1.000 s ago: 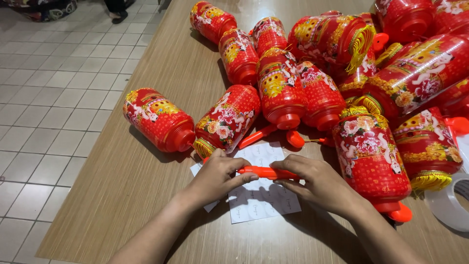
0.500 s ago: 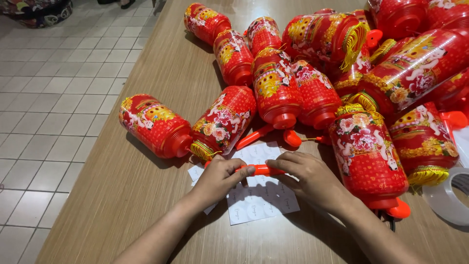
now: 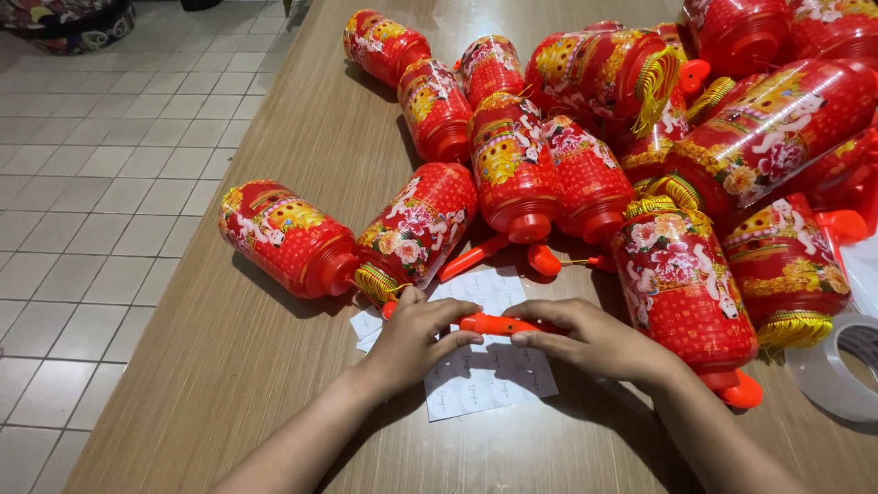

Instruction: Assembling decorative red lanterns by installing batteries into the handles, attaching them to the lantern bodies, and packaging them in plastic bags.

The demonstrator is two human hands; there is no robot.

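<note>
Left hand (image 3: 416,334) and right hand (image 3: 585,337) both grasp an orange plastic handle (image 3: 498,324) over a white sticker sheet (image 3: 485,375) at lower centre of the bench (image 3: 274,366), red lanterns (image 3: 421,229) above.

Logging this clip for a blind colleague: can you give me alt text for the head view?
Two hands, the left hand and right hand, hold a thin orange stick over a white sticker sheet on a wooden table. Red flowered lanterns lie piled behind, with a tape roll at the right edge.
</note>
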